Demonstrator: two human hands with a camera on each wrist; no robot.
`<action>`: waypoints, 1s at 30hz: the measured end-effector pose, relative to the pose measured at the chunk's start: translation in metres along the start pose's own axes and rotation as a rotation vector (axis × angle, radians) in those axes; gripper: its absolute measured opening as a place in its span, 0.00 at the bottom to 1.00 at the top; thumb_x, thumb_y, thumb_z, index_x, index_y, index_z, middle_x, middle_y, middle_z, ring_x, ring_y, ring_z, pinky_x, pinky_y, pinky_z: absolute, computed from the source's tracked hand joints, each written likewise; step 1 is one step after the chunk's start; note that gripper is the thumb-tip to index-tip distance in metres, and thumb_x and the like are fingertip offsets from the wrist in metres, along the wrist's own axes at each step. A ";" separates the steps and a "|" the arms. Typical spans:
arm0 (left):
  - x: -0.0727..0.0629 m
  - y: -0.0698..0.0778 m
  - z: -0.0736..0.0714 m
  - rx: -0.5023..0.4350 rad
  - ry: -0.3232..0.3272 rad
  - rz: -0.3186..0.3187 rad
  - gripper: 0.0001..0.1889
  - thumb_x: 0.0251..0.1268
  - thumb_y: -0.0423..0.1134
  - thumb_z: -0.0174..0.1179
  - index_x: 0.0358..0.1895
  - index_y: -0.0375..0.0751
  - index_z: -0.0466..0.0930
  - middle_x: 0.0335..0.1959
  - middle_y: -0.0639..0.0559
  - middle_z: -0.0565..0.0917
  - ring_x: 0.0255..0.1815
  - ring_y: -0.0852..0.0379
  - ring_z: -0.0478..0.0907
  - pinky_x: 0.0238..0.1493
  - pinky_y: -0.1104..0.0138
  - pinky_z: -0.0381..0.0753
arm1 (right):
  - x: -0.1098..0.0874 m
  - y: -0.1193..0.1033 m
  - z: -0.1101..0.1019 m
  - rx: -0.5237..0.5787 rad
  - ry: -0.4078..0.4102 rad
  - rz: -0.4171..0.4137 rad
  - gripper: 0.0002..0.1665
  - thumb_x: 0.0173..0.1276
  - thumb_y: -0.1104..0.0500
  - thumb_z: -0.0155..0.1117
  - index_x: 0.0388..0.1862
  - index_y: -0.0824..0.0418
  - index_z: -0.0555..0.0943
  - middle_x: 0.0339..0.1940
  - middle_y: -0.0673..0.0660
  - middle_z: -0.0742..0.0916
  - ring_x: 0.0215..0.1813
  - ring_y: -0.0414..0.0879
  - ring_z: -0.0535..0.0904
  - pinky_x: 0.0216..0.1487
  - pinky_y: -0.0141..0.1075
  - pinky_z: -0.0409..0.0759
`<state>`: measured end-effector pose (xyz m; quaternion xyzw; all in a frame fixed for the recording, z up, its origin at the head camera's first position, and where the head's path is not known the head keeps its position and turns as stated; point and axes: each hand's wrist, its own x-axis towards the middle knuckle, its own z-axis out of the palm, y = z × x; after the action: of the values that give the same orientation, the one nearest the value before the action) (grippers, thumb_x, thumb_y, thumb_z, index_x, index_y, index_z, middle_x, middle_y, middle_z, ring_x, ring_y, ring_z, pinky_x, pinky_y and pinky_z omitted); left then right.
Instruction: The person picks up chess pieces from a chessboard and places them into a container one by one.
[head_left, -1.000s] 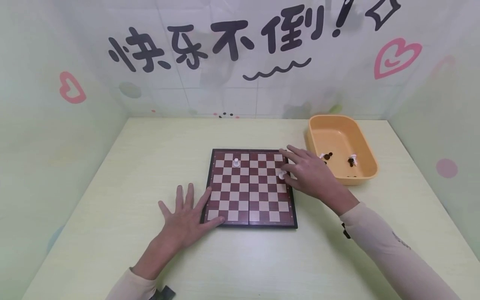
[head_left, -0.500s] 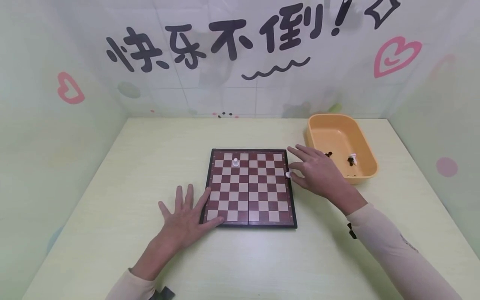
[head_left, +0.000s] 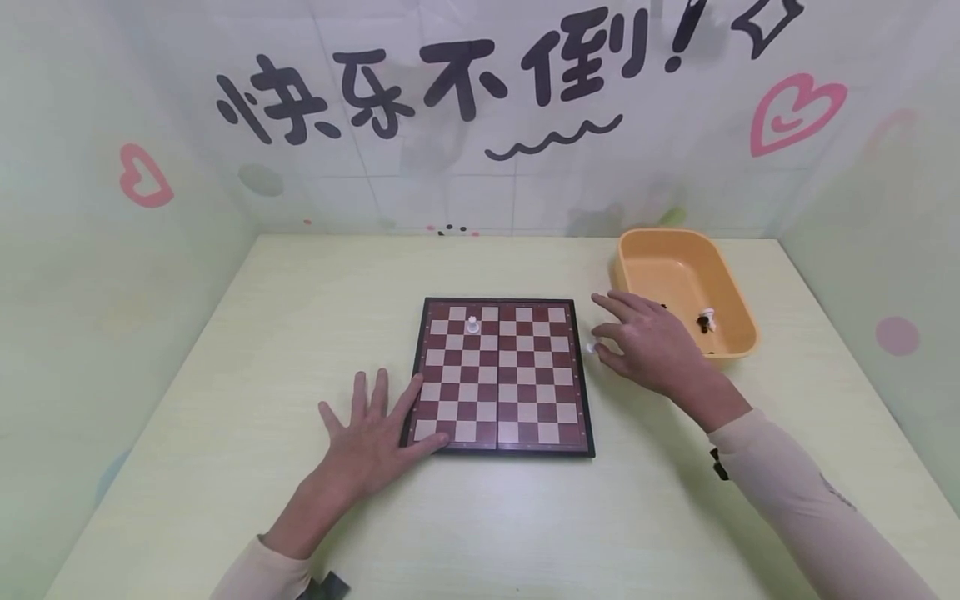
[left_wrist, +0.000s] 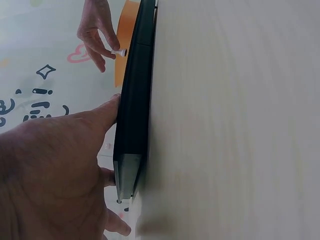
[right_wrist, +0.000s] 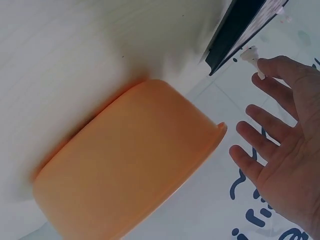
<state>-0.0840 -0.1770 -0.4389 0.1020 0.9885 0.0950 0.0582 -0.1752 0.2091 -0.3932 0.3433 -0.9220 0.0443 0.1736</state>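
Note:
My right hand (head_left: 651, 343) pinches a white chess piece (right_wrist: 251, 59) between thumb and index finger, the other fingers spread. In the head view it hovers just past the right edge of the chessboard (head_left: 517, 358), beside the orange bin. Spread wide, my left hand (head_left: 369, 442) rests at the board's near left corner, thumb and index finger on its dark border. One white chess piece (head_left: 472, 326) stands upright on a square near the board's far left. From the left wrist view, the board's dark side (left_wrist: 135, 90) shows next to the left thumb.
The orange bin (head_left: 738, 308) stands at the back right with a few black and white chess pieces (head_left: 706, 320) inside; my right hand hides part of it. A pale table (head_left: 315, 308) lies under everything, with a printed sheet (head_left: 420, 200) behind it.
My right hand has moved right, carrying the white chess piece from the board's right columns to beyond its edge, nearer the bin. The left hand and the standing piece stay put.

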 end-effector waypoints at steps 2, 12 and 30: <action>0.000 0.000 0.000 -0.002 -0.001 0.000 0.52 0.63 0.82 0.41 0.84 0.54 0.50 0.80 0.28 0.47 0.79 0.26 0.34 0.58 0.18 0.31 | -0.002 0.002 -0.002 -0.008 0.006 -0.005 0.12 0.63 0.57 0.76 0.42 0.63 0.91 0.65 0.67 0.81 0.67 0.65 0.74 0.61 0.59 0.75; -0.001 0.001 0.001 0.001 -0.006 -0.002 0.53 0.62 0.83 0.39 0.84 0.55 0.49 0.80 0.28 0.47 0.79 0.26 0.34 0.57 0.18 0.31 | -0.011 0.020 -0.023 -0.002 0.083 0.044 0.11 0.59 0.62 0.76 0.40 0.65 0.90 0.61 0.68 0.82 0.62 0.65 0.77 0.55 0.59 0.78; 0.000 0.001 0.000 -0.005 -0.014 -0.001 0.53 0.62 0.82 0.40 0.84 0.54 0.49 0.80 0.28 0.46 0.79 0.26 0.33 0.57 0.19 0.30 | -0.033 0.041 -0.036 0.020 0.163 0.087 0.09 0.54 0.64 0.77 0.36 0.61 0.89 0.59 0.67 0.83 0.58 0.66 0.79 0.42 0.60 0.81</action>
<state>-0.0843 -0.1762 -0.4387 0.1021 0.9879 0.0969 0.0655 -0.1680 0.2674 -0.3699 0.2997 -0.9184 0.0889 0.2427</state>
